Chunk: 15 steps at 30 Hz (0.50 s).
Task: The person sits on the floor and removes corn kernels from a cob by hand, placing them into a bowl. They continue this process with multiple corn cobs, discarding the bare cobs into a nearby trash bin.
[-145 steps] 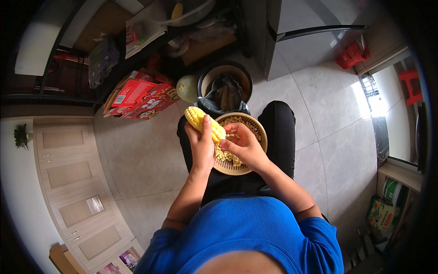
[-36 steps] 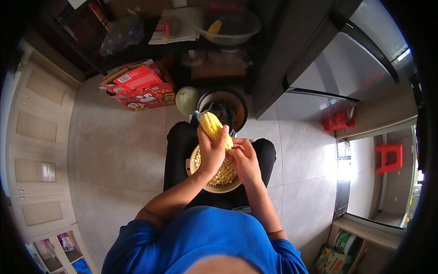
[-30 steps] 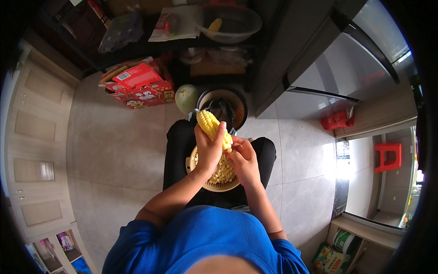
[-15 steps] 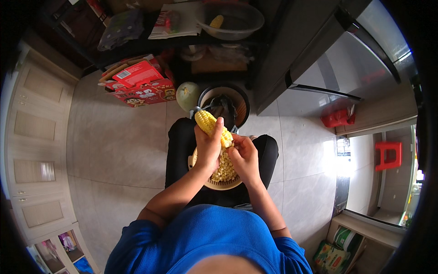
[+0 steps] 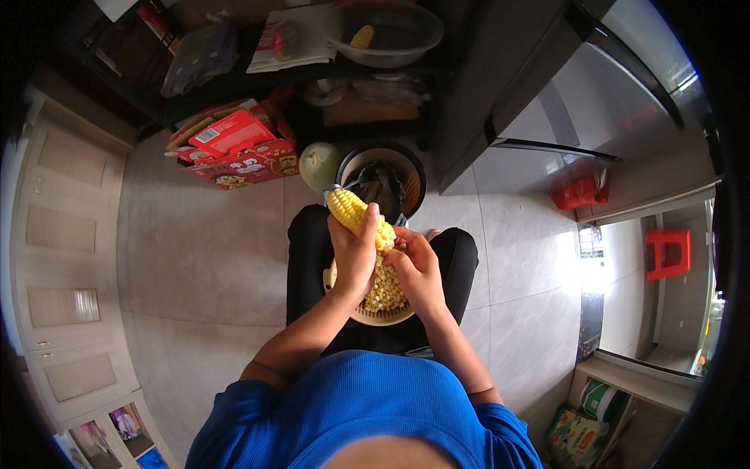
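Note:
My left hand (image 5: 354,254) grips a yellow corn cob (image 5: 350,212), tip pointing up and away over my lap. My right hand (image 5: 416,266) presses its fingers against the cob's lower end, where kernels are coming off. Under both hands a round beige bowl (image 5: 380,316) rests on my black-trousered knees, holding a heap of loose corn kernels (image 5: 384,289).
A dark round bin (image 5: 406,168) with scraps stands on the tiled floor past my knees, a pale green melon (image 5: 320,166) beside it. Red cartons (image 5: 238,148) lie to the left. A clear bowl with a cob (image 5: 383,35) sits on a dark shelf. A dark cabinet stands to the right.
The view has shifted slightly. My hands stay on the cob over the bowl, and the right fingers have worked further along its lower end.

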Available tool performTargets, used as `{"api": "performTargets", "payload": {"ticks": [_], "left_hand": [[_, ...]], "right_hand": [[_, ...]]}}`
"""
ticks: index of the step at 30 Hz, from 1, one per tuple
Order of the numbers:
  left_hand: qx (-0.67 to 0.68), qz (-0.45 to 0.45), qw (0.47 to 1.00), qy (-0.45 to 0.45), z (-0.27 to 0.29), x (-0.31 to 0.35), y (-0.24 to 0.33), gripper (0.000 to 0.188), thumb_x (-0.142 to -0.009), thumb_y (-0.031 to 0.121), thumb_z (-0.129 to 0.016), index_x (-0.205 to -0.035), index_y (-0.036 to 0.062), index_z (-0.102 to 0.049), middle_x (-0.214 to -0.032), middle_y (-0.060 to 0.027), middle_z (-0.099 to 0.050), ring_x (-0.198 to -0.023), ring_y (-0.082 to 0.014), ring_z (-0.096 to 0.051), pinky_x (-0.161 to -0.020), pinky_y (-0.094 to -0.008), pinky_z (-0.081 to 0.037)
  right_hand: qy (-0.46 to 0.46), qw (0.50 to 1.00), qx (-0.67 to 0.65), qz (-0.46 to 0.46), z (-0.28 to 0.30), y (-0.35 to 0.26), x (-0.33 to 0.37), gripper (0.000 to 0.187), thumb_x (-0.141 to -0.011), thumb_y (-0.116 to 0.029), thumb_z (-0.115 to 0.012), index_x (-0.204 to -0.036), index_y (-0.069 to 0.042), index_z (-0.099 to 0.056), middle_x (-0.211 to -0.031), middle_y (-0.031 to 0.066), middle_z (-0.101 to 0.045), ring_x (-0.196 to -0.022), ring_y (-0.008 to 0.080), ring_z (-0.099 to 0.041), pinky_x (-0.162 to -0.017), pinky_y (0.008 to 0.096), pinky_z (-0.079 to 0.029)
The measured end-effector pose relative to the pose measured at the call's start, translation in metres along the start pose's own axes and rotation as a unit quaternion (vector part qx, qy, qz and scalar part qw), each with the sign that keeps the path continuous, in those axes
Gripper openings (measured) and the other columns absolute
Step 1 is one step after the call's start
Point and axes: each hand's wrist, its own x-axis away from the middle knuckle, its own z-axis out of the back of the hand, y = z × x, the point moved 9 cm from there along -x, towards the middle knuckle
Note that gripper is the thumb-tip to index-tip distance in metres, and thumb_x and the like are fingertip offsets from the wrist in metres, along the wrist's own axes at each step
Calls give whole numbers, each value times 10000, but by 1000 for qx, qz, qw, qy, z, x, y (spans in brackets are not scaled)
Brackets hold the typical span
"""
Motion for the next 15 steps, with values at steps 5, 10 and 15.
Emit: {"api": "performTargets", "payload": {"ticks": [5,10,15], "left_hand": [[15,-26,999,-12,-7,4,10,377,-858,207,-593,-1062,26,-333,-897,-78,-521,-740,-115,-550,-634,-241,-481],[22,-18,999,-37,-13,6,10,282,-879,152,-549,-1072,54,-368,-910,-66,-520,-801,-129,-544,-710,-264,-471],[7,-64,996,-61,-17,10,16,310,-885,141,-536,-1108,55,-338,-964,-69,-495,-849,-141,-525,-741,-280,-465]], "right_hand": [[22,988,-137,-75,3,6,-1,296,-847,9,-469,-1141,46,-452,-1025,72,-532,-873,123,-533,-796,235,-446],[31,994,-94,-53,5,3,-3,267,-853,-42,-516,-1106,28,-469,-935,46,-542,-825,96,-529,-748,226,-448],[34,993,-98,-48,6,7,-6,241,-859,-79,-542,-1069,22,-479,-914,43,-543,-803,88,-526,-731,218,-446]]}}
